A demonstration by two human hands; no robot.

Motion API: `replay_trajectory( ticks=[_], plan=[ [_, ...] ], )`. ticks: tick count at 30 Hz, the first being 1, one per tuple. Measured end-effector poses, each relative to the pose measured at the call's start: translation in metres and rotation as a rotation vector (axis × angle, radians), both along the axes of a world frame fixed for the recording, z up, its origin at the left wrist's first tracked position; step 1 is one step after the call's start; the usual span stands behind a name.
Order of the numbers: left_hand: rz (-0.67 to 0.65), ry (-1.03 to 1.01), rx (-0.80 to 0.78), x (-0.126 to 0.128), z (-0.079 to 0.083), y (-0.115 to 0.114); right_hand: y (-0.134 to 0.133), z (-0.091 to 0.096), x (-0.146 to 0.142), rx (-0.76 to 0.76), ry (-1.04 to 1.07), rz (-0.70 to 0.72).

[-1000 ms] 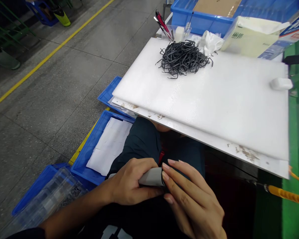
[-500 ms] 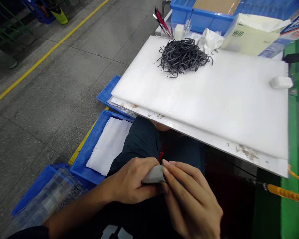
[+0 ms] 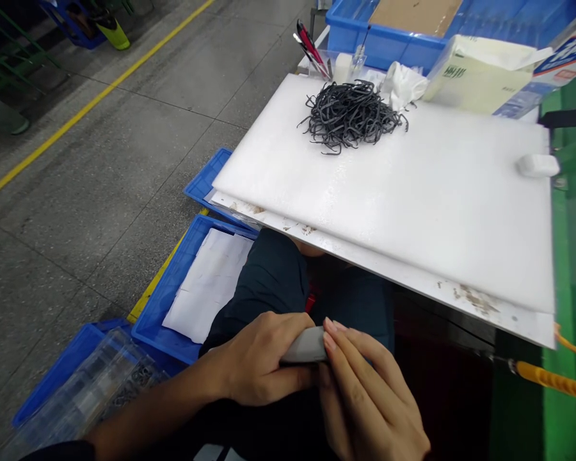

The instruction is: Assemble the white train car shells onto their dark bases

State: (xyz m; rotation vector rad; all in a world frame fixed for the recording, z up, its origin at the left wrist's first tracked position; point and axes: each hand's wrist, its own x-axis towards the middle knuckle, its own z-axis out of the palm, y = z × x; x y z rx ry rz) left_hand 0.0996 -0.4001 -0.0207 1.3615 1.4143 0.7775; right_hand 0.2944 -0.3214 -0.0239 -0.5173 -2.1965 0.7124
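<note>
My left hand (image 3: 256,365) is closed round a small grey, flat-ended object (image 3: 306,347), held over my lap below the table edge. My right hand (image 3: 365,400) meets it from the right, fingertips pressed against the object's end. What the fingers do at that end is hidden. Farther up, a tangled pile of dark thin strips (image 3: 348,115) lies on a white board (image 3: 413,198).
A blue crate lined with white paper (image 3: 192,288) stands on the floor at my left knee, with a clear bag of small parts (image 3: 91,390) beside it. Behind the board are a pen holder (image 3: 314,51), a tissue pack (image 3: 480,73) and a blue bin (image 3: 388,32). An orange cable (image 3: 552,378) runs at the right.
Both hands sank slightly in the view, still holding the grey object. My right fingers curled in closer against its end.
</note>
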Motion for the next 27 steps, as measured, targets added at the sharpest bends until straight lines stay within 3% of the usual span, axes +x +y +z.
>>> replay_trajectory(
  ticks=[3,8,13,18,24,27],
  plan=[
    [-0.002,-0.049,-0.006,-0.002,0.0,0.0,-0.001,-0.003,-0.003,0.016,0.017,-0.007],
    [0.013,-0.074,0.019,-0.008,0.002,-0.003,0.008,-0.021,0.011,-0.037,0.043,0.205],
    [0.035,-0.035,0.011,-0.01,0.009,-0.002,0.009,-0.016,0.02,-0.119,0.055,0.081],
    [0.025,-0.053,0.054,-0.004,-0.002,-0.003,0.005,-0.005,0.002,-0.057,0.056,0.192],
    [0.018,-0.117,0.018,-0.003,-0.008,0.005,0.006,-0.017,-0.003,-0.071,0.1,0.154],
    [0.048,-0.156,0.009,-0.003,-0.005,0.014,0.014,-0.022,-0.005,-0.226,0.106,0.172]
  ],
)
